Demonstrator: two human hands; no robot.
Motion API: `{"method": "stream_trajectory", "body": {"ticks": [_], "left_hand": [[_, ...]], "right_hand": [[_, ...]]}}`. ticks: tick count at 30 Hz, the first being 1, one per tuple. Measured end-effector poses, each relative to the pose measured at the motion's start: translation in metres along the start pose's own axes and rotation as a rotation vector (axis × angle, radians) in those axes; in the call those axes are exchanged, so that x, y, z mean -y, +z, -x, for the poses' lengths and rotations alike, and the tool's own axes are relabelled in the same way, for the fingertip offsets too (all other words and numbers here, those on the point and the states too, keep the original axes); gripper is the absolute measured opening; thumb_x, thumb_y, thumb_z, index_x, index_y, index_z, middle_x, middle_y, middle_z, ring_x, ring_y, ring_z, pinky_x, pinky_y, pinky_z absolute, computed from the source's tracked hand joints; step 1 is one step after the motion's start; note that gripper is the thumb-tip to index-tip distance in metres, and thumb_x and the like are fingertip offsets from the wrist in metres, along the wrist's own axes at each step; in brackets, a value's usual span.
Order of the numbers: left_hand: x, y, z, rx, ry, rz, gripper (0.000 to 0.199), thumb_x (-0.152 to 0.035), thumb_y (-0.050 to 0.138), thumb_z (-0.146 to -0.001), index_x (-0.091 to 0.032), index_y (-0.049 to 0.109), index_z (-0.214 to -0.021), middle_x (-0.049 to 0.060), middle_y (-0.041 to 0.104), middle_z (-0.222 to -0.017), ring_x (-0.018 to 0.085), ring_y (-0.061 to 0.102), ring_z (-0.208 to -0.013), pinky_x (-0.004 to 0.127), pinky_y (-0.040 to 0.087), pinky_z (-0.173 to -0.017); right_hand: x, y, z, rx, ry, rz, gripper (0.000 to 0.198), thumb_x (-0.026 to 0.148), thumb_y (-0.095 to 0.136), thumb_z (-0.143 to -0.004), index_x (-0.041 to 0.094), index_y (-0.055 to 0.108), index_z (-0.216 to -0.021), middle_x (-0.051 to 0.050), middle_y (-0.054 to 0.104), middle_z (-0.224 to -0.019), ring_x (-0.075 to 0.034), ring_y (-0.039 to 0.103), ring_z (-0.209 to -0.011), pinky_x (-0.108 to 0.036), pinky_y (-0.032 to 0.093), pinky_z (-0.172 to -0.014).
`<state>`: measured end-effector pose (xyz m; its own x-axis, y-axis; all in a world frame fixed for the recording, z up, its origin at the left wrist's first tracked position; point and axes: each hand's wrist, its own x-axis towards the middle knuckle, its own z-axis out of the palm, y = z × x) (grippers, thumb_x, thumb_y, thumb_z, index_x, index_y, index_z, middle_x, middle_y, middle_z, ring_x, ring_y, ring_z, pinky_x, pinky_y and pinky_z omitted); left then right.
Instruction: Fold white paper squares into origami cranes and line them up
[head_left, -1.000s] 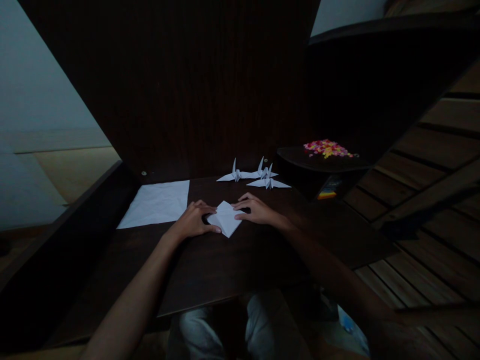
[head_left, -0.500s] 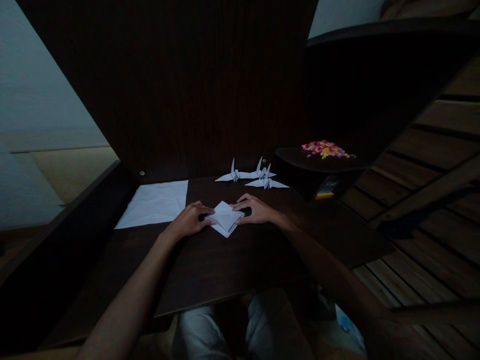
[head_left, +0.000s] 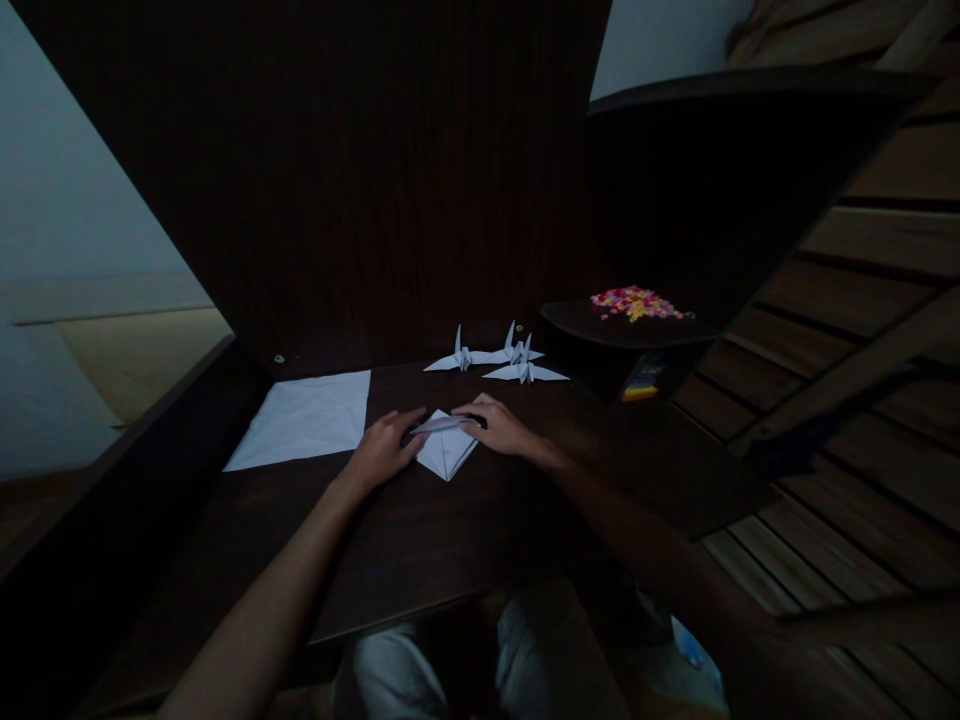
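A sheet of white paper folded into a small diamond (head_left: 448,455) lies on the dark desk, its lower point towards me. Across its middle a flap stands partly raised, and a crease runs from there down to the lower point. My left hand (head_left: 384,447) grips the left corner between thumb and fingers. At the right corner, my right hand (head_left: 501,426) pinches the paper in the same way. Just behind stand three white paper cranes, one at the left (head_left: 463,358), one at the back (head_left: 514,352) and one in front (head_left: 526,372).
A flat white sheet (head_left: 304,418) lies at the left of the desk (head_left: 465,550). On a low corner shelf (head_left: 585,325) at the right is a heap of small pink, red and yellow pieces (head_left: 637,302). A dark upright panel (head_left: 390,200) closes off the back.
The upper flap of the folded paper has lifted along the middle, uncovering the creased lower half. Both hands have stayed at its side corners. The view has shifted slightly.
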<state>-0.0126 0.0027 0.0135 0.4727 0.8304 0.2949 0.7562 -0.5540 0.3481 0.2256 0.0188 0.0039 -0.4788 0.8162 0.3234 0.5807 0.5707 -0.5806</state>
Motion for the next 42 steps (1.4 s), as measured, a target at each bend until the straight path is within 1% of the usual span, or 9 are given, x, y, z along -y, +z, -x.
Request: {"method": "stream_trajectory", "body": {"ticks": [5, 9, 16, 22, 26, 28, 32, 35, 42], "left_hand": [[-0.008, 0.007, -0.003, -0.068, -0.15, -0.066, 0.046, -0.037, 0.046, -0.088, -0.011, 0.057, -0.125, 0.014, 0.066, -0.113, 0.027, 0.062, -0.101, 0.037, 0.048, -0.088], [-0.01, 0.011, -0.005, -0.085, -0.206, -0.084, 0.044, -0.033, 0.047, -0.086, -0.011, 0.057, -0.124, 0.015, 0.066, -0.11, 0.027, 0.063, -0.096, 0.035, 0.048, -0.085], [-0.012, 0.013, -0.007, -0.117, -0.243, -0.044, 0.043, -0.027, 0.049, -0.083, -0.011, 0.056, -0.123, 0.015, 0.066, -0.111, 0.027, 0.062, -0.1, 0.036, 0.047, -0.089], [-0.016, 0.013, -0.007, -0.135, -0.182, 0.083, 0.043, -0.024, 0.049, -0.081, -0.012, 0.058, -0.121, 0.012, 0.067, -0.113, 0.025, 0.063, -0.099, 0.035, 0.047, -0.09], [-0.014, 0.005, -0.006, -0.104, -0.236, 0.19, 0.05, -0.032, 0.054, -0.078, -0.014, 0.057, -0.124, 0.01, 0.067, -0.114, 0.026, 0.063, -0.099, 0.034, 0.047, -0.09], [-0.008, -0.001, -0.006, -0.096, -0.309, 0.286, 0.053, -0.036, 0.055, -0.076, -0.013, 0.058, -0.124, 0.01, 0.07, -0.105, 0.026, 0.064, -0.095, 0.035, 0.048, -0.086], [0.009, -0.01, -0.006, 0.003, -0.366, 0.597, 0.047, -0.032, 0.043, -0.076, -0.01, 0.065, -0.111, 0.008, 0.071, -0.085, 0.023, 0.064, -0.073, 0.034, 0.05, -0.07], [0.017, -0.009, -0.007, 0.037, -0.392, 0.735, 0.046, -0.025, 0.04, -0.072, -0.009, 0.066, -0.107, 0.01, 0.071, -0.086, 0.02, 0.062, -0.069, 0.032, 0.049, -0.067], [0.013, -0.013, -0.008, 0.135, -0.317, 0.724, 0.038, -0.029, 0.062, -0.067, -0.013, 0.068, -0.101, 0.009, 0.072, -0.098, 0.024, 0.064, -0.092, 0.038, 0.049, -0.084]], "right_hand": [[0.002, 0.007, -0.002, -0.04, -0.005, 0.076, 0.029, 0.019, 0.051, -0.089, 0.013, 0.063, -0.114, -0.009, 0.061, -0.095, -0.018, 0.053, -0.091, -0.031, 0.043, -0.084], [0.004, 0.013, -0.003, -0.062, 0.018, 0.148, 0.024, 0.018, 0.051, -0.088, 0.014, 0.064, -0.108, -0.007, 0.061, -0.09, -0.018, 0.052, -0.087, -0.03, 0.042, -0.082], [0.011, 0.022, -0.006, -0.145, 0.152, 0.172, 0.021, 0.018, 0.056, -0.083, 0.015, 0.063, -0.103, -0.006, 0.06, -0.09, -0.017, 0.053, -0.085, -0.027, 0.042, -0.079], [0.018, 0.024, -0.009, -0.147, 0.223, 0.155, 0.022, 0.023, 0.061, -0.079, 0.015, 0.064, -0.099, -0.008, 0.065, -0.093, -0.019, 0.054, -0.086, -0.029, 0.042, -0.077], [0.018, 0.023, -0.011, -0.137, 0.251, 0.159, 0.025, 0.025, 0.062, -0.079, 0.016, 0.064, -0.102, -0.007, 0.066, -0.097, -0.02, 0.054, -0.091, -0.029, 0.042, -0.08], [0.018, 0.023, -0.01, -0.128, 0.261, 0.167, 0.026, 0.026, 0.062, -0.079, 0.016, 0.064, -0.103, -0.008, 0.066, -0.096, -0.02, 0.054, -0.091, -0.029, 0.042, -0.08], [0.018, 0.022, -0.009, -0.122, 0.256, 0.169, 0.027, 0.027, 0.062, -0.079, 0.015, 0.063, -0.104, -0.008, 0.065, -0.095, -0.02, 0.054, -0.09, -0.028, 0.041, -0.08], [0.018, 0.02, -0.009, -0.113, 0.248, 0.159, 0.023, 0.025, 0.062, -0.08, 0.015, 0.064, -0.1, -0.007, 0.065, -0.09, -0.019, 0.054, -0.087, -0.028, 0.041, -0.078], [0.018, 0.019, -0.008, -0.113, 0.223, 0.17, 0.016, 0.024, 0.061, -0.081, 0.017, 0.064, -0.094, -0.006, 0.064, -0.087, -0.019, 0.052, -0.085, -0.029, 0.04, -0.077]]}}
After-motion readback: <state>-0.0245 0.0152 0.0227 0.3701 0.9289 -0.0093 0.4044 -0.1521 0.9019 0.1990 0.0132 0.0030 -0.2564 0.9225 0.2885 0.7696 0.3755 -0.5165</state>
